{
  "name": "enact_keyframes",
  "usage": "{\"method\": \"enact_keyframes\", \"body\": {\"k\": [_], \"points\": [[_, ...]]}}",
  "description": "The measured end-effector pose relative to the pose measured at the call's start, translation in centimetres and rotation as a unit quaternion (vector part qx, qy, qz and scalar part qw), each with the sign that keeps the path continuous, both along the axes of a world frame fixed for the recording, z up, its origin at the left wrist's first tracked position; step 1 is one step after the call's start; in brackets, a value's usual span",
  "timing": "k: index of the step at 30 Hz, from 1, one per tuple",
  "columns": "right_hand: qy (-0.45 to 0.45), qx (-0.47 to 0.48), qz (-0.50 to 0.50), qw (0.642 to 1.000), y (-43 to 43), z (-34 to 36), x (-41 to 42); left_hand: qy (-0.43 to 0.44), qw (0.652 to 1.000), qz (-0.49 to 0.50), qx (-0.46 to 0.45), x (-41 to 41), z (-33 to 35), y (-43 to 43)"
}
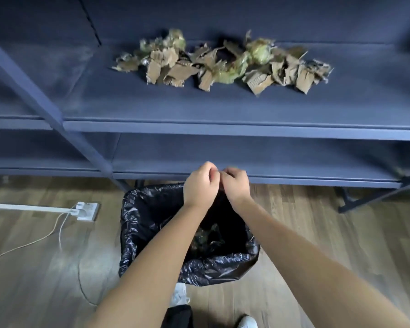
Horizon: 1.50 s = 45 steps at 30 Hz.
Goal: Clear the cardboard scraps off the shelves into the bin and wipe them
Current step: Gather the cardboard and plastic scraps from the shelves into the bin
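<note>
A long heap of torn cardboard scraps (223, 65), mixed with crumpled greenish plastic, lies on the upper dark blue shelf (199, 107). Below it, a bin lined with a black bag (137, 223) stands on the floor, with some scraps in its bottom. My left hand (200, 183) and my right hand (237, 183) are side by side over the bin's far rim, in front of the lower shelf (294, 159). Both hands have curled fingers, fingertips touching each other. Whether they pinch anything is hidden.
A slanted blue frame post (45, 110) crosses the shelves at the left. A white power strip (87, 210) with cables lies on the wooden floor left of the bin. A white crumpled item (179, 294) sits by the bin's near side. My shoe (246, 321) shows at the bottom.
</note>
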State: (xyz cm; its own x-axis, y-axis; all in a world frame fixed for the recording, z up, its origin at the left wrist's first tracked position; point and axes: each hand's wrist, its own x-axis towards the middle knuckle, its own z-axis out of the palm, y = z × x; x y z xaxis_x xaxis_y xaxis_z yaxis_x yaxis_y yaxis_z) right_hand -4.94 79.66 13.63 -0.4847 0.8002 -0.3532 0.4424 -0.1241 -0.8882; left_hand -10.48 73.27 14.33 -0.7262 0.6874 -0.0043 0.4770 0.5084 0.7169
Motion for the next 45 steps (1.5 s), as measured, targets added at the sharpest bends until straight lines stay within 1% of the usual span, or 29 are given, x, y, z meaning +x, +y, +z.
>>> {"method": "enact_keyframes", "body": {"k": [3, 6, 10, 13, 18, 24, 28, 37, 40, 42, 43, 45], "points": [[0.022, 0.019, 0.011, 1.0, 0.8, 4.5, 0.7, 0.031, 0.999, 0.017, 0.025, 0.6, 4.1, 0.5], [0.042, 0.047, 0.028, 0.998, 1.6, 9.0, 1.3, 0.041, 0.997, 0.021, 0.059, 1.3, 8.4, 1.1], [0.093, 0.068, 0.029, 0.993, 2.5, 14.3, 1.8, 0.062, 0.994, 0.021, 0.09, 2.1, 13.8, 2.3], [0.113, 0.084, 0.027, 0.99, 2.8, 17.2, 1.8, 0.073, 0.99, 0.02, 0.118, 2.2, 16.8, 2.6], [0.133, 0.1, 0.011, 0.986, 2.9, 20.9, 0.7, 0.102, 0.986, 0.01, 0.13, 0.9, 20.5, 2.8], [0.156, 0.12, -0.017, 0.98, 3.8, 24.1, -1.9, 0.115, 0.981, -0.018, 0.152, -1.8, 24.3, 3.6], [0.17, 0.125, -0.032, 0.977, 5.0, 26.2, -4.4, 0.136, 0.978, -0.019, 0.155, -4.4, 26.4, 4.9], [0.189, 0.17, -0.08, 0.964, 7.9, 29.3, -8.7, 0.173, 0.964, -0.047, 0.195, -9.2, 29.3, 8.5], [0.18, 0.205, -0.078, 0.959, 9.9, 30.4, -9.5, 0.208, 0.953, -0.054, 0.212, -10.4, 29.7, 10.4], [0.19, 0.226, -0.077, 0.952, 11.7, 31.1, -9.9, 0.238, 0.944, -0.043, 0.223, -11.9, 29.8, 12.0], [0.196, 0.228, -0.075, 0.951, 12.9, 31.3, -10.1, 0.245, 0.945, -0.02, 0.218, -12.7, 30.0, 12.9], [0.193, 0.23, -0.066, 0.952, 15.6, 31.3, -10.7, 0.233, 0.955, 0.041, 0.177, -14.6, 30.3, 14.7]]}}
